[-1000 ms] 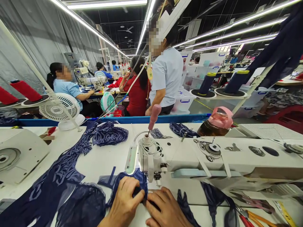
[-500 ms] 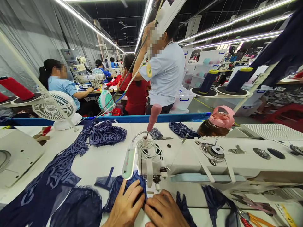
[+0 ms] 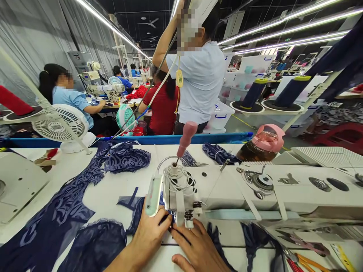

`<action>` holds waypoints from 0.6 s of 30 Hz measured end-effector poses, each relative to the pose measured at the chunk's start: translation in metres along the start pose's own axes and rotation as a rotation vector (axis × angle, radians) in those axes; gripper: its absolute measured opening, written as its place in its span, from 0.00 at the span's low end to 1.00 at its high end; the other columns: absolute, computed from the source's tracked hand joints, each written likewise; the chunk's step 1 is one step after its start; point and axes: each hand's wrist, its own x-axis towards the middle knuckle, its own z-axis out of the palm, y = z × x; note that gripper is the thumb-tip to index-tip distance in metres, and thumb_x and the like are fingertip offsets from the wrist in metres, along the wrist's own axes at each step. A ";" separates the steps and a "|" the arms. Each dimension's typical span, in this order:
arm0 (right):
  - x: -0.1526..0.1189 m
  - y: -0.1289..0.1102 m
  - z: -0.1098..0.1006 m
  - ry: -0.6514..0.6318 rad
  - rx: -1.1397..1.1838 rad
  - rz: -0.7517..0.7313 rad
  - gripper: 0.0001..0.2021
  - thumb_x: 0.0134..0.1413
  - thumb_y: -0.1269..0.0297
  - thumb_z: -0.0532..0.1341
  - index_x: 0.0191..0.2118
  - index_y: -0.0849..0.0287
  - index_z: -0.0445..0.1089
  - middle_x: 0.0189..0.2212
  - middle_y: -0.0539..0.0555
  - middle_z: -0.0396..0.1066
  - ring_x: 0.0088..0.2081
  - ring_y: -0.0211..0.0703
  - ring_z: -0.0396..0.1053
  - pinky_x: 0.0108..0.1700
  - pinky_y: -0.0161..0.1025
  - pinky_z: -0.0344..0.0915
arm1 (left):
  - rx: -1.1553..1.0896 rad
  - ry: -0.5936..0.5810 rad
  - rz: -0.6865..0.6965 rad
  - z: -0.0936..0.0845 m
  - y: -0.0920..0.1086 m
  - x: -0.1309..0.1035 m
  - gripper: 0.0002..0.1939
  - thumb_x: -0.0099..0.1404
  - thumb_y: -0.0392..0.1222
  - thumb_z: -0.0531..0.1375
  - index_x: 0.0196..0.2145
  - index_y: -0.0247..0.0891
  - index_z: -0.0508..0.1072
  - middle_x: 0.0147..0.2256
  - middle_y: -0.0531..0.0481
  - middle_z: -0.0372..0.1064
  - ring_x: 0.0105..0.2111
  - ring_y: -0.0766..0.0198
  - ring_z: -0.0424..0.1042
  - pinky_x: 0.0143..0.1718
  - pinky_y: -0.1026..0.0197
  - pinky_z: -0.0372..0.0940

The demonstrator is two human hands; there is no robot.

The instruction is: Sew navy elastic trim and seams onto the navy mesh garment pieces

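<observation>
My left hand (image 3: 151, 228) is at the head of the white sewing machine (image 3: 211, 189), its fingers curled and pressed together on a navy fabric piece (image 3: 135, 217). A small light strip (image 3: 153, 198) partly covers these fingers. My right hand (image 3: 195, 243) lies palm down just right of the needle area, fingers stretched out and thumb apart. Its fingertips touch the fabric's edge or the machine bed; I cannot tell which. The needle and the fabric under the presser foot are mostly hidden.
Navy patterned fabric (image 3: 68, 200) spreads over the table's left side. A pink-handled screwdriver (image 3: 187, 139) stands in the machine head. Orange-handled pliers (image 3: 309, 260) lie at lower right, a pink-lidded jug (image 3: 265, 141) behind the machine. A co-worker (image 3: 198, 79) stands beyond the table.
My left hand has moved forward and its fingers have curled in closer to the needle. My right hand's fingers have spread, its thumb now apart. The fabric has shifted away from me.
</observation>
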 end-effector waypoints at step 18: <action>-0.004 0.000 0.014 0.144 -0.031 -0.064 0.32 0.83 0.54 0.32 0.51 0.69 0.68 0.47 0.62 0.66 0.41 0.57 0.66 0.39 0.51 0.62 | 0.028 0.092 -0.029 -0.002 0.010 -0.004 0.15 0.75 0.33 0.46 0.42 0.32 0.73 0.34 0.49 0.69 0.38 0.64 0.63 0.64 0.43 0.42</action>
